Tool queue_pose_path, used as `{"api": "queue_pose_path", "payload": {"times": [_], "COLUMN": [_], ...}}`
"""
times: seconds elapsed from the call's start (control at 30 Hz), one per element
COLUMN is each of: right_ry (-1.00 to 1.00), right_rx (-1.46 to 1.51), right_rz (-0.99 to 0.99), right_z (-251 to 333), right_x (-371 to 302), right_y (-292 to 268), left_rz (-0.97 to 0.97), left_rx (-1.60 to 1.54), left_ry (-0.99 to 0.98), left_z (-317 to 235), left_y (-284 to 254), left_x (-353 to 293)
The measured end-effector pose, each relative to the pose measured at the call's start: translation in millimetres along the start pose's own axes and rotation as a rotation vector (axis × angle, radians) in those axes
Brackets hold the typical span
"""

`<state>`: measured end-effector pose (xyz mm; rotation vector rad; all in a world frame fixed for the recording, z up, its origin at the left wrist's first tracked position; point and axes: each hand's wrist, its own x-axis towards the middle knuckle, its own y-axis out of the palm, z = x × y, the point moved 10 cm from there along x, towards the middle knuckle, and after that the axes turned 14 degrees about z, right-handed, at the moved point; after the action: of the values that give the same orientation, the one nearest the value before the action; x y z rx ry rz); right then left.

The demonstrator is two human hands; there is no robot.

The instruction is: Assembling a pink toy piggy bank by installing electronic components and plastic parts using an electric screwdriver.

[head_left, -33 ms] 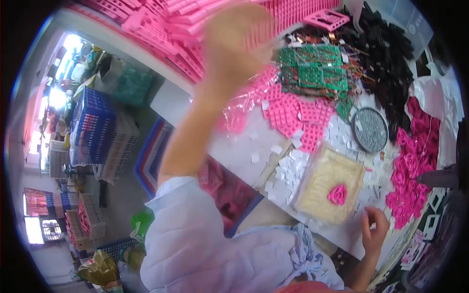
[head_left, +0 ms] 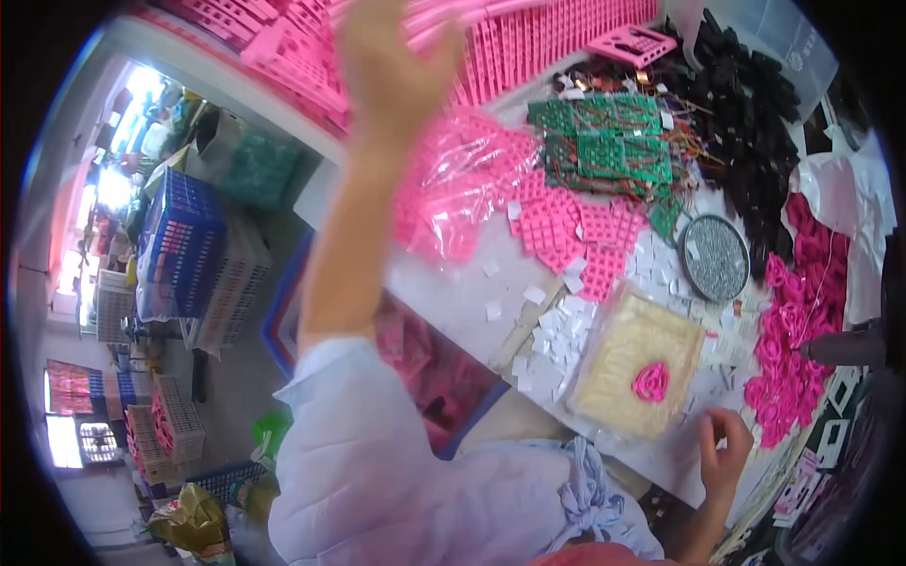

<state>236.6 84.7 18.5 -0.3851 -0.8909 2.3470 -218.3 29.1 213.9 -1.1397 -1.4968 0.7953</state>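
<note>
My left hand (head_left: 401, 75) is stretched far forward over a stack of pink plastic casings (head_left: 538, 57), its fingers smeared by motion. Whether it touches or holds a casing cannot be seen. At the front edge of the table, my right hand (head_left: 725, 448) rests with loosely curled fingers, a gap between thumb and forefinger, and nothing visible in it. Beside it lies a cream-coloured square pad (head_left: 628, 363) in clear wrapping, with a small heap of bright pink rings (head_left: 650, 382) on top.
Pink keypad sheets (head_left: 552, 226), some under clear plastic, lie mid-table near white paper squares (head_left: 557, 349). Green circuit boards (head_left: 623, 156) with wires, black parts (head_left: 746, 123), a round dish (head_left: 714, 257) and more pink rings (head_left: 788, 349) stand behind and right. Blue crates (head_left: 179, 245) stand left.
My left hand has moved to the left and a little farther away over the pink casings, uncovering more of the plastic-covered keypads. My right hand has stayed in place.
</note>
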Motion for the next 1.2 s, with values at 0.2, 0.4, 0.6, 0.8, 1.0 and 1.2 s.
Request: {"api": "queue_pose_path", "payload": {"times": [0.2,0.4,0.6,0.8,1.0,1.2], "right_ry": [-0.162,-0.305,-0.449,-0.217,-0.284,-0.148], "right_rx": [-0.017,-0.069,-0.059,0.878,1.54,1.269], "right_rz": [0.106,0.144,0.155,0.168,0.192,0.298], "right_z": [37.1,76.9,111.4,95.1,78.2,25.7], "right_x": [28.1,36.0,30.9,51.0,87.1,28.0], "right_y": [15.4,31.7,42.3,58.0,72.8,64.3], "left_rz": [0.17,0.001,-0.364,-0.621,0.019,0.118], "left_rx": [-0.066,0.084,0.733,0.5,-0.273,-1.538], "left_ry": [-0.958,-0.772,-0.137,0.239,0.058,-0.477], "left_z": [320.7,236.6,91.3,-121.5,-221.7,-173.3], "left_y": [-136.7,-182.1,-182.0,-28.8,111.3,213.6], "left_x": [-48.1,-18.3,-58.6,-114.4,-142.4,-114.7]}}
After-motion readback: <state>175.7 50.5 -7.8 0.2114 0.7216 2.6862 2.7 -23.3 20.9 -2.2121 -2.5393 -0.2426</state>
